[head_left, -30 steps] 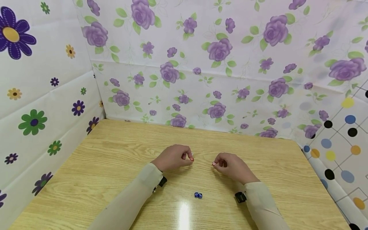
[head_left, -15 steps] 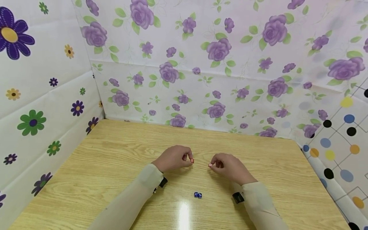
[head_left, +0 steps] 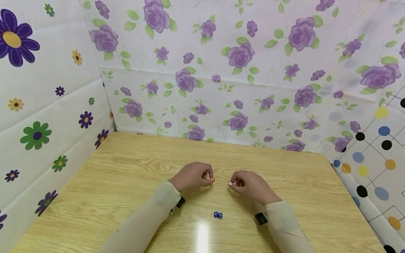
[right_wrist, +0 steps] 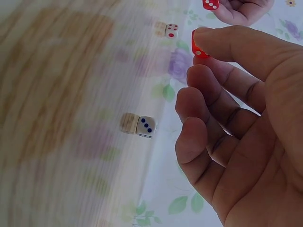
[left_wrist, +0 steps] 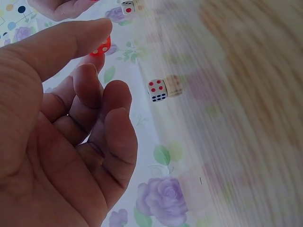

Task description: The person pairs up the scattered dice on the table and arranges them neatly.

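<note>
My left hand [head_left: 192, 176] pinches a red die [head_left: 212, 179] with white pips between thumb and index finger. In the left wrist view that red die [left_wrist: 103, 47] is partly covered by the thumb. Facing it across a small gap, my right hand [head_left: 252, 185] pinches a second red die [head_left: 230, 183], close over the table. The right wrist view shows this die [right_wrist: 194, 43] at the thumb tip, the other fingers curled loosely below. A white die [left_wrist: 157, 90] stands on the table beyond the left fingers; another white die [right_wrist: 147, 126] stands beyond the right ones. The hands hide both in the head view.
Two blue dice [head_left: 218, 215] sit side by side on the wooden table [head_left: 139, 158], nearer to me than the hands. Flower-printed cloth [head_left: 218, 102] rises along the table's far edge, with patterned sheets at both sides. A black wrist device [head_left: 261, 218] is on the right forearm.
My right hand has come left with its red die, narrowing the gap between the hands. Both hands have shifted slightly toward me. A white die seen by the left fingertips earlier is now hidden.
</note>
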A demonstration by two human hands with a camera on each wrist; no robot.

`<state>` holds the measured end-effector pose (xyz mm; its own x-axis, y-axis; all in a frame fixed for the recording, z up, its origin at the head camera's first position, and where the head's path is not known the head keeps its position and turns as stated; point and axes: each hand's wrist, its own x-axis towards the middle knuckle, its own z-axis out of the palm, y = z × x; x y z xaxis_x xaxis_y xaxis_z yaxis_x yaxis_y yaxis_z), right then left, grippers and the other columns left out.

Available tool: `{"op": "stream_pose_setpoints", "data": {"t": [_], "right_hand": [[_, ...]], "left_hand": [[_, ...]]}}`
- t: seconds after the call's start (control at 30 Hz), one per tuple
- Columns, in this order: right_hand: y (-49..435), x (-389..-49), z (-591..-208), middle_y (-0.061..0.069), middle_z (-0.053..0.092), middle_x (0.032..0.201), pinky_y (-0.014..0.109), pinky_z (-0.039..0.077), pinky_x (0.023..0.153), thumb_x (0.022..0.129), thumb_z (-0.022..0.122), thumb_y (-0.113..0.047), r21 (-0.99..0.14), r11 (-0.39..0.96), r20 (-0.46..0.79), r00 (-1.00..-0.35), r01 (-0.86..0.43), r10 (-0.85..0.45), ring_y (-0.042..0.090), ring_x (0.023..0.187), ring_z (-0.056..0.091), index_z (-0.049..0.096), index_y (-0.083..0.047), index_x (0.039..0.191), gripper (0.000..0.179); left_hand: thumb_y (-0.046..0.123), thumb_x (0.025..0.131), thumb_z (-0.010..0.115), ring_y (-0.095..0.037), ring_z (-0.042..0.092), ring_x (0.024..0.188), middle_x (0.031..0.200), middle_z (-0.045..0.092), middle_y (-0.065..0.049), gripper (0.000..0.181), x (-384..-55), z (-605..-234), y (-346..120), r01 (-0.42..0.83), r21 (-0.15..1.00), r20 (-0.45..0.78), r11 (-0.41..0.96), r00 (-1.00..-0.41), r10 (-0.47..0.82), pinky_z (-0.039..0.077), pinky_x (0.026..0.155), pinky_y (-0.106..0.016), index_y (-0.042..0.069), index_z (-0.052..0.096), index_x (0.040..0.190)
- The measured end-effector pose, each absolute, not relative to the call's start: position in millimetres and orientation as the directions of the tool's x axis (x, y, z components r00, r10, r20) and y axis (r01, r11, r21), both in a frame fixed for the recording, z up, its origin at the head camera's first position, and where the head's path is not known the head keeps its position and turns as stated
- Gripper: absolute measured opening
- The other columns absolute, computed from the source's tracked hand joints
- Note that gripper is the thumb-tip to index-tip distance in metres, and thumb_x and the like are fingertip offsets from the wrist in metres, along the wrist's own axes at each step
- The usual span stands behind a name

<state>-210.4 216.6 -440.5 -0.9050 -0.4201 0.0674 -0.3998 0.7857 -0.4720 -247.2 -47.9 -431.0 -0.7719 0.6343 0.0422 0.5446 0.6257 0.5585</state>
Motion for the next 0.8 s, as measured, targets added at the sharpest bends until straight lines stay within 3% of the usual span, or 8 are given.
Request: {"op": "stream_pose_setpoints", "data": {"t": [0.8], "right_hand": [[211.3,-207.7,-450.2,-0.017,0.061,0.076,0.028,0.047,0.066,0.093,0.078,-0.018,-0.459,0.778,0.008,-0.878,-0.428,-0.478,0.004,0.068,0.053,0.072,-0.025,0.09,0.01]], "left_hand": [[0.018,0.09,0.08,-0.006,0.053,0.061,0.071,0.061,0.011,0.014,-238.7,-439.3,-42.1,0.533,0.563,-0.037,0.632,-0.747,0.663,0.047,0.064,-0.026,0.024,0.068,0.085]]}}
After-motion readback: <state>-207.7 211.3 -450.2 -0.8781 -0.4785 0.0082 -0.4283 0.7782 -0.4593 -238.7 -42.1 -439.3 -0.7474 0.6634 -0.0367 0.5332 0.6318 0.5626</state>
